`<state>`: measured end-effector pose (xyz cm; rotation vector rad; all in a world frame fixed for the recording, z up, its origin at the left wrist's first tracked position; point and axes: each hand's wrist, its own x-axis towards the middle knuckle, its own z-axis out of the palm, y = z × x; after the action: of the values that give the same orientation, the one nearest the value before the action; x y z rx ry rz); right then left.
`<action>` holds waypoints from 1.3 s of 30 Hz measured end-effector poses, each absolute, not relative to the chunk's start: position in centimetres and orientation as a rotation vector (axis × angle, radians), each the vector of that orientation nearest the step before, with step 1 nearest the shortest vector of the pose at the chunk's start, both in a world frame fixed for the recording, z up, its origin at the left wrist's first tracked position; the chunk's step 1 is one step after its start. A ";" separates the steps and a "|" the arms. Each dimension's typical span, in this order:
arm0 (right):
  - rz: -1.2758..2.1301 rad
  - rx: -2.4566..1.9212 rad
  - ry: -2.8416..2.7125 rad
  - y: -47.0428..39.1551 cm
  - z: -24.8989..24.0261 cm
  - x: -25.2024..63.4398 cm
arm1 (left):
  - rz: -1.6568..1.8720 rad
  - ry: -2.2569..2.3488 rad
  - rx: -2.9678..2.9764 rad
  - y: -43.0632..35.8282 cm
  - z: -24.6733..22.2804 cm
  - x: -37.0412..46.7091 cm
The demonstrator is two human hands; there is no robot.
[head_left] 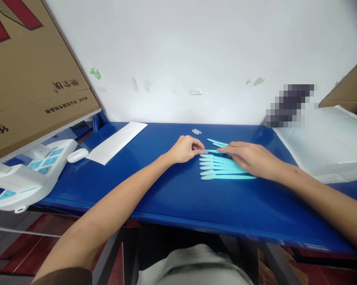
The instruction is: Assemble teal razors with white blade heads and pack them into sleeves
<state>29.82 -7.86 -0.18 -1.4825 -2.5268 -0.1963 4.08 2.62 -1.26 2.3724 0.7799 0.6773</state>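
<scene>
My left hand (187, 149) pinches a small translucent cap (205, 151) at the blade end of a turquoise eyebrow razor (211, 151). On the same razor's handle are the fingers of my right hand (251, 158), with the palm low over the table. Just in front lies a row of capped eyebrow razors (215, 170), side by side with their tips to the left; my right hand hides some of their handles. Behind my right fingers, a couple more turquoise razors (216, 141) lie at an angle. A few loose clear caps (196, 131) rest farther back.
A white power strip (52, 162) with plugs stands on the left, beside a white mouse-shaped object (78, 155). A white sheet (119, 142) lies on the blue table (166, 198). Cardboard (33, 67) rises at left; translucent plastic sheeting (329, 146) covers the right side.
</scene>
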 end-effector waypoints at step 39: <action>-0.249 -1.390 -2.520 -7.6 -0.4 27.9 | 0.794 0.680 2.280 2.7 -1.7 5.3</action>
<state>27.94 -7.58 -0.36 -1.3896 -2.5196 -0.2488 5.26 2.73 -1.71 2.2803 0.6798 0.7938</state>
